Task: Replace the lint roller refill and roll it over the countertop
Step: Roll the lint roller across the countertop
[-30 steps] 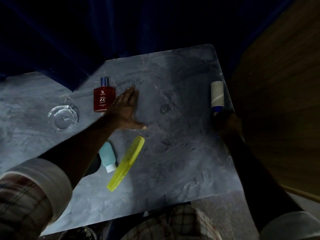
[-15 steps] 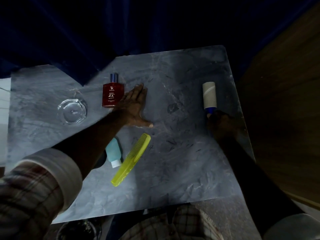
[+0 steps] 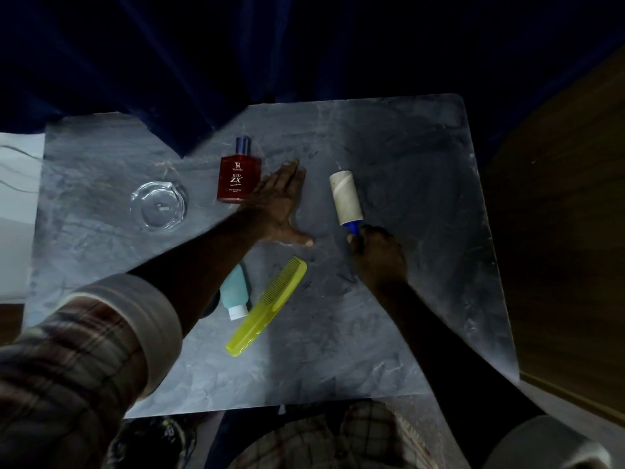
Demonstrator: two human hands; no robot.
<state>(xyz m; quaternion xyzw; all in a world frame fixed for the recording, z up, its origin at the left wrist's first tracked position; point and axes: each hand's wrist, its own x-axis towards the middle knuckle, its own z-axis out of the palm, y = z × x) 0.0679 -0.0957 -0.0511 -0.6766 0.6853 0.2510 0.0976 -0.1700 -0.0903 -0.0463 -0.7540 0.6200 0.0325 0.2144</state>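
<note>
Currently — lint roller (image 3: 345, 198): pale roll lying flat on countertop (image 3: 422, 282), mid-slab; roll end points away from the person, blue handle (image 3: 351, 228) toward them.
right hand (image 3: 380, 257): fingers curled round the blue handle in a full grip; not touching the roll itself.
left hand (image 3: 282, 198): flat, palm down on countertop, fingers straight & together, thumb splayed; holds nothing. Just beside the roll on its left, apart from it.
roll surface: beige, dull, slanted seam showing — can't tell whether fresh sticky sheet or bare core; light too low.
progress (est.): roll is seated on the handle, no loose refill or wrapper in view, so the swap is prob. done. Rolling over the slab looks like the step in hand.
left to do (est.): cover the rest of the surface, esp. the near edge & the cluttered left part.
perfume bottle (image 3: 239, 174): red, blue cap, label toward camera; right by the left hand's fingers, contact unclear.
comb (image 3: 267, 306): yellow-green, diagonal, on the near side of both hands.
teal bottle (image 3: 235, 292): small, white cap, partly under the left forearm, beside comb.
glass ashtray (image 3: 159, 206): clear, far left, well apart from roller.
surround: dark blue curtain (image 3: 236, 62) beyond slab; wood panel (image 3: 558, 231) at right.
</note>
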